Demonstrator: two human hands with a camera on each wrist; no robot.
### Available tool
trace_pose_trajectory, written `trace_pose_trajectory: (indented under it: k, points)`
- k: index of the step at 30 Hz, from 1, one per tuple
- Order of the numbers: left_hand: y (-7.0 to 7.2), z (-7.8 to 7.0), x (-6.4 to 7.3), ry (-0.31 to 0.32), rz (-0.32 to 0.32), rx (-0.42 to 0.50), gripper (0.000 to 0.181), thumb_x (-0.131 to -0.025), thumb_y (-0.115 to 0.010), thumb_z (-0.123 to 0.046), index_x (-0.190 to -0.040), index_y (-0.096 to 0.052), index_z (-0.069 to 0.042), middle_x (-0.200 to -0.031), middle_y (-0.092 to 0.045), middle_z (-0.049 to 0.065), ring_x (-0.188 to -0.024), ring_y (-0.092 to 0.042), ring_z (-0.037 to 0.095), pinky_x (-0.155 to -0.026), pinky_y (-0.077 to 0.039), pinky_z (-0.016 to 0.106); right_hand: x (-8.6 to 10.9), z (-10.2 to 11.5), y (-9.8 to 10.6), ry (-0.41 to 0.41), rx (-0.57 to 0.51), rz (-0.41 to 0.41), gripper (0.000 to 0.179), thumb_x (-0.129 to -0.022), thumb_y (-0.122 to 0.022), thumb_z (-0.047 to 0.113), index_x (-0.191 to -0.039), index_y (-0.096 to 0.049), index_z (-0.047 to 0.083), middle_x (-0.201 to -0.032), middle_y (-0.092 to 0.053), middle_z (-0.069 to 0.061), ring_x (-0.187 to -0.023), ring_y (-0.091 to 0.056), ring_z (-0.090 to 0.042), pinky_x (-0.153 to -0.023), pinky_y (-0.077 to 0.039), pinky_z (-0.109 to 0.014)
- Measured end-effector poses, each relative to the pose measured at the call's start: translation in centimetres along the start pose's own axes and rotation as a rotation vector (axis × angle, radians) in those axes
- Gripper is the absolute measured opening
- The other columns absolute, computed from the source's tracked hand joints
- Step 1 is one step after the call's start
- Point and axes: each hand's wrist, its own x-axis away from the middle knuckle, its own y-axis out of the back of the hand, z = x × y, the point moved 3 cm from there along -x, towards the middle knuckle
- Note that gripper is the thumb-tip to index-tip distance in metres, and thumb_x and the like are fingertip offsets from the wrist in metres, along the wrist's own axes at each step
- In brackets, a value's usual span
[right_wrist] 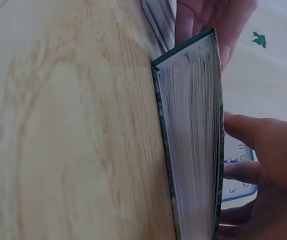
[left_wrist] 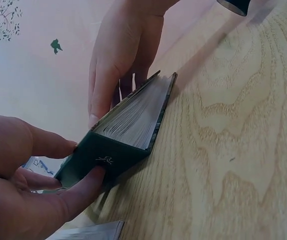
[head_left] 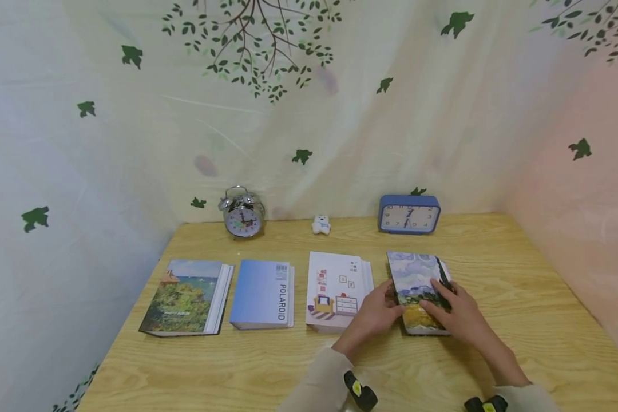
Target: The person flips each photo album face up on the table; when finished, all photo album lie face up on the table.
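A thick photo album (head_left: pixel 417 292) with a painted landscape cover lies at the right end of a row on the table. At its dark green spine (left_wrist: pixel 108 152), my left hand (head_left: pixel 373 312) touches with thumb and fingertips. My right hand (head_left: pixel 460 315) rests on the front cover, thumb and a finger spread over it. The page edges (right_wrist: pixel 191 125) show as a thick white block in the right wrist view. Just left of it lies a white album (head_left: pixel 335 292) with a furniture drawing, partly behind my left hand.
A blue POLAROID album (head_left: pixel 260 294) and a garden-painting album (head_left: pixel 185 297) lie further left. Along the back stand a silver twin-bell alarm clock (head_left: pixel 243 214), a small white bear figure (head_left: pixel 321 225) and a blue rectangular clock (head_left: pixel 409 215). Printed cloth (head_left: pixel 268 131) hangs behind the wooden table (head_left: pixel 201 372).
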Motion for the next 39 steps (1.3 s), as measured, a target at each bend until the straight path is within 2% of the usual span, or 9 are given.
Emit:
trace_pose_trajectory:
  k: [5,10,16,21,26,29,32,35,39]
  points:
    - [0.7,-0.2,0.0,-0.003,-0.011,-0.003,0.063,-0.092,-0.064,-0.022,-0.147,-0.036,-0.01,-0.136,-0.054,0.01,-0.112,-0.062,0.021,-0.085,-0.054,0.031,-0.2,0.2,0.4,-0.006,0.001,0.003,0.075,-0.094,-0.054,0.049,-0.145,-0.035,-0.004,-0.14,-0.02,-0.048,-0.122,-0.025,-0.068,-0.09,-0.031,-0.076]
    - [2.8,-1.7,0.0,-0.036,-0.057,0.008,0.059,-0.094,-0.06,-0.025,-0.146,-0.037,-0.008,-0.139,-0.051,0.012,-0.115,-0.059,0.024,-0.083,-0.055,0.034,-0.8,1.0,1.7,0.023,0.01,-0.026,0.075,-0.095,-0.056,0.044,-0.144,-0.034,-0.007,-0.142,-0.019,-0.047,-0.124,-0.023,-0.066,-0.091,-0.029,-0.077]
    - [7.1,-3.3,-0.4,-0.124,-0.169,-0.11,0.051,-0.096,-0.057,-0.026,-0.141,-0.045,-0.005,-0.136,-0.051,0.014,-0.117,-0.057,0.027,-0.088,-0.053,0.034,-2.2,2.8,3.4,0.059,-0.006,-0.061,0.072,-0.097,-0.052,0.044,-0.146,-0.032,-0.005,-0.147,-0.015,-0.043,-0.128,-0.02,-0.064,-0.095,-0.024,-0.077]
    - [11.0,-3.8,-0.5,-0.177,-0.296,-0.25,0.047,-0.095,-0.056,-0.024,-0.137,-0.049,-0.004,-0.132,-0.05,0.018,-0.118,-0.055,0.031,-0.094,-0.049,0.039,-3.7,5.2,4.5,0.091,-0.009,-0.109,0.071,-0.097,-0.052,0.043,-0.147,-0.031,-0.003,-0.149,-0.013,-0.04,-0.131,-0.016,-0.063,-0.098,-0.02,-0.077]
    - [14.8,-3.4,-0.6,-0.186,-0.468,-0.376,0.048,-0.092,-0.057,-0.021,-0.136,-0.049,-0.003,-0.133,-0.048,0.019,-0.123,-0.048,0.035,-0.103,-0.041,0.046,-5.5,8.1,4.6,0.132,-0.022,-0.142,0.069,-0.098,-0.053,0.039,-0.148,-0.03,-0.002,-0.151,-0.01,-0.038,-0.134,-0.013,-0.061,-0.1,-0.019,-0.075]
    - [16.6,-3.1,-0.7,-0.172,-0.523,-0.449,0.05,-0.093,-0.058,-0.021,-0.137,-0.047,-0.001,-0.137,-0.045,0.02,-0.127,-0.042,0.037,-0.106,-0.038,0.047,-6.7,9.6,4.0,0.15,-0.006,-0.164,0.067,-0.098,-0.052,0.037,-0.148,-0.029,-0.002,-0.151,-0.012,-0.037,-0.136,-0.013,-0.059,-0.103,-0.019,-0.073]
    - [17.8,-2.7,-0.8,-0.143,-0.539,-0.56,0.056,-0.094,-0.058,-0.029,-0.141,-0.042,-0.003,-0.142,-0.041,0.02,-0.132,-0.036,0.038,-0.109,-0.034,0.05,-8.1,10.9,3.0,0.145,0.024,-0.179,0.064,-0.1,-0.047,0.038,-0.149,-0.029,0.0,-0.153,-0.014,-0.034,-0.139,-0.013,-0.055,-0.109,-0.014,-0.069]
    - [18.5,-2.0,-1.1,-0.113,-0.521,-0.662,0.066,-0.094,-0.057,-0.041,-0.146,-0.036,-0.007,-0.147,-0.035,0.019,-0.137,-0.028,0.039,-0.113,-0.025,0.053,-9.5,12.1,1.8,0.112,0.057,-0.165,0.064,-0.102,-0.038,0.045,-0.15,-0.028,0.004,-0.155,-0.012,-0.03,-0.142,-0.008,-0.051,-0.112,-0.006,-0.066]
    - [19.0,-1.1,-1.5,-0.071,-0.485,-0.719,0.078,-0.092,-0.053,-0.056,-0.151,-0.029,-0.012,-0.154,-0.026,0.018,-0.145,-0.014,0.041,-0.115,-0.011,0.061,-10.9,13.1,0.1,0.081,0.097,-0.134,0.067,-0.101,-0.027,0.053,-0.152,-0.027,0.01,-0.157,-0.006,-0.027,-0.144,0.0,-0.047,-0.111,0.005,-0.067]
